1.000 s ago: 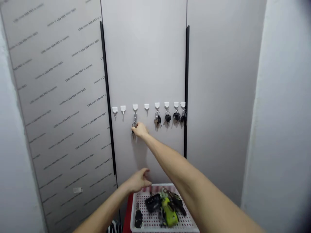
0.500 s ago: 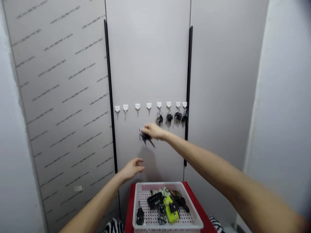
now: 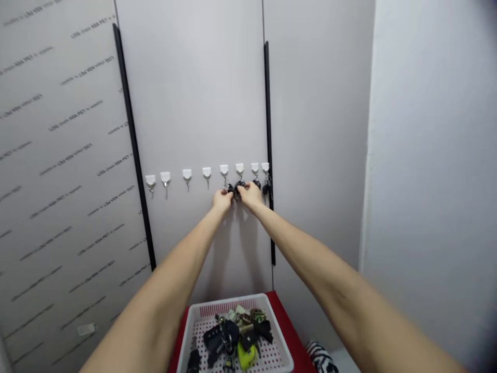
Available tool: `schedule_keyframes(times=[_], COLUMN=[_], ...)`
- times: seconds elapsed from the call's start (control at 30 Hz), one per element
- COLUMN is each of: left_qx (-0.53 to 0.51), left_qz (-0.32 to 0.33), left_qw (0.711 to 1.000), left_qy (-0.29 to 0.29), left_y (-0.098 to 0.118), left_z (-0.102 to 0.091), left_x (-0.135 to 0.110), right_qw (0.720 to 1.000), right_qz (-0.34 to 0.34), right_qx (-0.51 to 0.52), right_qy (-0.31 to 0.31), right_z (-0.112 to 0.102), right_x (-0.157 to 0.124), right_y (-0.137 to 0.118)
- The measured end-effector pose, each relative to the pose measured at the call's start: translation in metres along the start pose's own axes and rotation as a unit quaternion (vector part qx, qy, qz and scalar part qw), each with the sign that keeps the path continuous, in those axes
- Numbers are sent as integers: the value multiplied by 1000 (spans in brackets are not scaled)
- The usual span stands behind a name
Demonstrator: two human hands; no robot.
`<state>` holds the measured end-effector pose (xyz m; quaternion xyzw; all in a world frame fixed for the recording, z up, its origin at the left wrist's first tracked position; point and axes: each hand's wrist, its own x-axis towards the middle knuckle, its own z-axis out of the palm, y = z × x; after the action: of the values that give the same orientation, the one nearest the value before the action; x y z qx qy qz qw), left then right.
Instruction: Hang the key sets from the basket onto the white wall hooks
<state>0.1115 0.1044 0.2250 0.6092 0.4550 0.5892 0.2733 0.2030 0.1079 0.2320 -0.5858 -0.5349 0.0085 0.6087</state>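
My left hand (image 3: 222, 201) reaches up to the row of hooks, its fingers closed at a black-headed key bunch (image 3: 230, 188) hanging from a white hook (image 3: 224, 170). Right beside it, my right hand (image 3: 252, 196) pinches a dark bunch of keys (image 3: 238, 192) below the neighbouring hook (image 3: 239, 168). The fingertips hide part of both bunches, and the hands nearly touch. Farther right, another key bunch (image 3: 257, 183) is partly behind my right hand, and one more bunch (image 3: 266, 187) hangs from the last hook.
Below stands a white perforated basket (image 3: 285, 357) on a red surface (image 3: 289, 326), holding several keys, black fobs and a yellow-green fob (image 3: 247, 356). Four bare hooks, including one at far left (image 3: 150, 180), line the panel. Long black handles (image 3: 132, 129) run down the door edges.
My right hand no longer has the earlier bunch out in front; both hands have risen to the hooks. More black keys lie atop the basket's pile. The view has shifted right.
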Motion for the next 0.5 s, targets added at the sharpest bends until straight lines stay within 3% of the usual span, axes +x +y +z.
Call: schedule_keyframes(times=[0.17, 0.23, 0.33, 0.5], left_qx=[-21, 0, 104, 147], left_qz=[27, 44, 80, 84], left_qw=[998, 998, 991, 986], left_qy=[48, 47, -10, 9], left_y=[46, 62, 74, 84], left_z=[-14, -23, -30, -36], left_x=[11, 11, 8, 9], right_qw=[997, 996, 979, 951], right_qz=[-47, -57, -88, -101], right_qx=[60, 69, 57, -1], right_qy=[29, -28, -175, -291], right_z=[-19, -30, -39, -40], right_x=[25, 27, 13, -33], right_y=[-27, -38, -42, -15])
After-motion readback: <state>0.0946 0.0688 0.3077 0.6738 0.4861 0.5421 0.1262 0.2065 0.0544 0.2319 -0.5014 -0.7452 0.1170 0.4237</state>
